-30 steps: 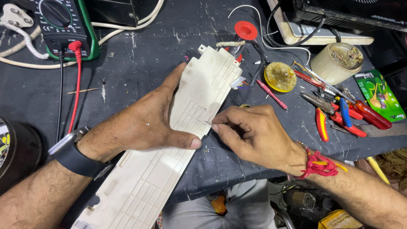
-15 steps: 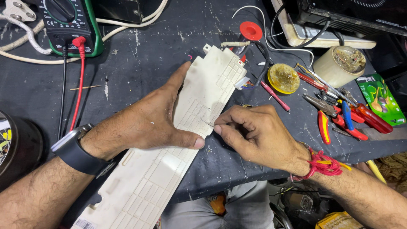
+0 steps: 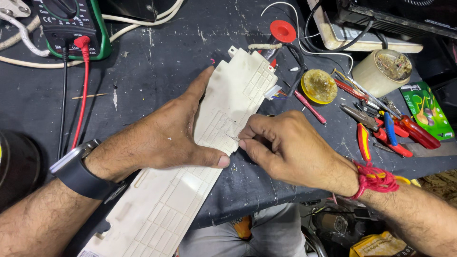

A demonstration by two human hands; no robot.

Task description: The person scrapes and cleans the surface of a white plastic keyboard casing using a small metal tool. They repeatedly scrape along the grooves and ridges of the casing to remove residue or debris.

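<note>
A long off-white plastic panel with a ribbed grid lies slantwise across the dark workbench, its near end past the bench edge. My left hand lies flat on the panel's middle, thumb across it, holding it down. My right hand pinches a thin metal tool whose tip touches the panel's right edge, just above my left thumb. A small white connector with coloured wires sticks out at the panel's far right side.
A green multimeter with red and black leads sits far left. Pliers, cutters and screwdrivers with red handles lie at the right. A yellow tin, a tape roll and a red disc stand behind.
The view has shifted slightly. Both hands stay on the panel, the right hand's fingers working at the same spot on its edge.
</note>
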